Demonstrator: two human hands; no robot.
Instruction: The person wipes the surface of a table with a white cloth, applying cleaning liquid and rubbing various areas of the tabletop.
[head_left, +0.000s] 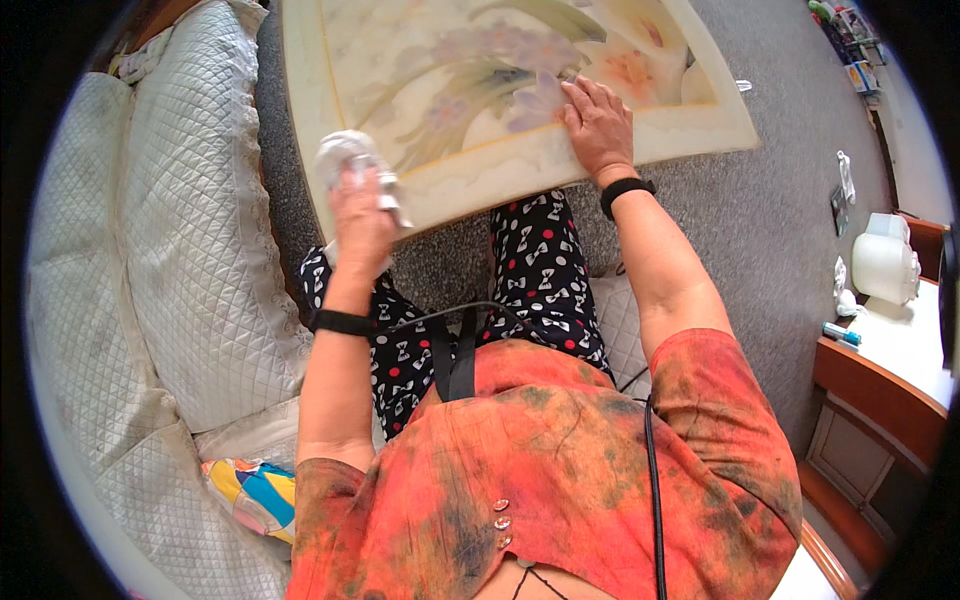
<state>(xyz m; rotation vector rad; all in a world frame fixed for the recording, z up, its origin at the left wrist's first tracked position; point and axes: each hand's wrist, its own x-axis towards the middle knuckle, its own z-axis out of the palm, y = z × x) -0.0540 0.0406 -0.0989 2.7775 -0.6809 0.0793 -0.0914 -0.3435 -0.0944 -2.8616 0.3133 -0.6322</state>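
Observation:
A low table (480, 178) with a floral-patterned top lies before me, over my knees. My left hand (364, 225), somewhat blurred, grips a crumpled white cloth (346, 154) at the table's near left corner. My right hand (600, 124) rests on the floral pattern near the table's front edge, fingers slightly bent. Something small and dark shows at its fingertips, too unclear to name. Both wrists wear black bands.
A quilted white sofa cover (187, 225) runs along the left, with a colourful cloth (255, 495) on it. To the right, a wooden cabinet (877, 375) holds a translucent plastic container (885, 259). A cable crosses my lap.

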